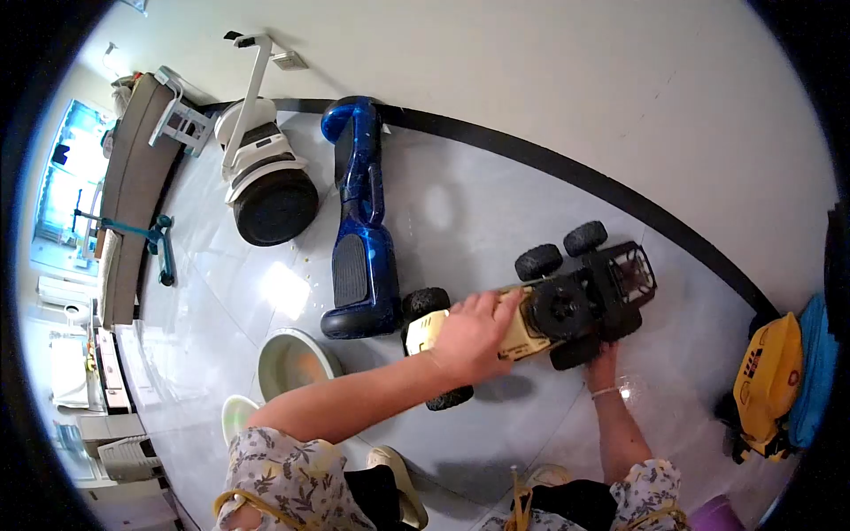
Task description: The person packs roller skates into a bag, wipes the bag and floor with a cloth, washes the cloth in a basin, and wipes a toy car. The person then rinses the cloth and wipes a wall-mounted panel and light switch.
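A toy truck [513,329] with a pale yellow body, black rear bed and several chunky black wheels is in front of me, tilted up to the right. My left hand [475,335] lies across its yellow body, fingers curled over the top. At the rear, my right hand [603,365] reaches in beneath the black wheels; its fingers are hidden by the truck. A spare wheel [560,305] sits on top behind the yellow part.
A blue hoverboard [361,212] lies left of the truck, near a white self-balancing scooter [266,164]. A round basin [332,344] stands by my left arm. At far right are a yellow toy vehicle [766,376] and a blue item [815,372]. The wall has a black baseboard [567,168].
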Demonstrator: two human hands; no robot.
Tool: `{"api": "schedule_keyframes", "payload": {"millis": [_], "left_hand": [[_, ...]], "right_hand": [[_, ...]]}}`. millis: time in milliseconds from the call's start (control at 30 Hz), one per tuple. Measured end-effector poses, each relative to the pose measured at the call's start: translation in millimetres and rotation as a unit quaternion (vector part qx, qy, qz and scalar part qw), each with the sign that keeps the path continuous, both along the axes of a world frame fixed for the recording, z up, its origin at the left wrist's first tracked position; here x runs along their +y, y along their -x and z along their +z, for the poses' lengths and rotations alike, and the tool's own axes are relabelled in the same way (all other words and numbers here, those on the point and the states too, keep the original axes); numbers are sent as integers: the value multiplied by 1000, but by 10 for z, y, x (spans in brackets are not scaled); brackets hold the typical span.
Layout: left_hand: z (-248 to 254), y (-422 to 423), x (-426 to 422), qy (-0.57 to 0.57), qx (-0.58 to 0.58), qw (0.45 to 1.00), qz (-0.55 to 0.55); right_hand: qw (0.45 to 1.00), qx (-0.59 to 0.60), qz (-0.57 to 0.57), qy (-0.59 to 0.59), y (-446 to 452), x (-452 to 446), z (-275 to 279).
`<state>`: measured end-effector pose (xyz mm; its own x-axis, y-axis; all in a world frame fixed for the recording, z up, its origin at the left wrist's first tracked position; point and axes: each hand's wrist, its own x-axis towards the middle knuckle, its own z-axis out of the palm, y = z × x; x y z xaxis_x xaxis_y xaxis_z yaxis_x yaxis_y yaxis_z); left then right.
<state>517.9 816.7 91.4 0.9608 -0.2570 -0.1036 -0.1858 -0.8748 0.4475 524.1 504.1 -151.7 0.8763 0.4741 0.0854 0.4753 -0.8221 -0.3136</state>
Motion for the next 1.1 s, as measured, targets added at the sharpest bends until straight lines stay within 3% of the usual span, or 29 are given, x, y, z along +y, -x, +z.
{"api": "schedule_keyframes", "payload": {"millis": [67, 167, 200, 267, 333, 367, 400, 433, 467, 533, 633, 667, 733, 800, 833, 867, 933, 1000, 1100], "left_hand": [[-68, 38, -84, 18, -1, 1000, -18], [-282, 79, -157, 4, 39, 999, -29], [-390, 74, -171, 31, -13, 999, -38], [-488, -26, -240, 8, -30, 999, -33], [-538, -97, -356, 1, -7, 999, -43], [-598, -75, -388, -4, -22, 999, -42], [-650, -50, -413, -10, -37, 998, -41], [-694, -47, -443, 2, -37, 998, -45], [-710, -48, -439, 0, -46, 998, -45], [-721, -47, -438, 3, -54, 997, -49], [-729, -36, -445, 7, -36, 998, -42], [-731, -35, -440, 3, -25, 999, -47], [-711, -40, -417, 4, -16, 999, -50], [-679, -60, -389, 22, 6, 998, -61], [-714, -62, -340, 31, -5, 997, -68], [-729, -63, -332, 33, -5, 997, -66], [-750, -63, -352, 22, 9, 997, -70], [-781, -48, -379, 24, 1, 997, -73], [-816, 15, -390, 39, 5, 996, -75]], "right_hand": [[990, 38, -132, 11, 360, -168, -30], [989, -5, -142, -32, 681, -347, -178], [987, -26, -152, -47, 846, -458, -184], [902, 148, -265, -306, 724, -583, -336], [960, 14, -256, -113, 521, -638, -11], [960, 12, -260, -101, 314, -612, 86], [854, 49, -389, -341, 117, -570, 186], [674, 76, -483, -553, -53, -536, 308], [675, 73, -486, -550, -232, -462, 448], [618, 44, -459, -637, -489, -339, 824], [601, 16, -410, -686, -563, -134, 1448], [604, 15, -409, -684, -585, -100, 1505], [685, -25, -354, -637, -640, -68, 1564], [866, -94, -304, -387, -849, -111, 1304], [915, -82, -272, -286, -921, -75, 1115], [894, 22, -277, -352, -907, 102, 1227], [944, -102, -176, -258, -743, 276, 1286], [938, -62, -160, -302, -525, 419, 1403], [949, -33, -36, -311, -427, 399, 1449]]}}
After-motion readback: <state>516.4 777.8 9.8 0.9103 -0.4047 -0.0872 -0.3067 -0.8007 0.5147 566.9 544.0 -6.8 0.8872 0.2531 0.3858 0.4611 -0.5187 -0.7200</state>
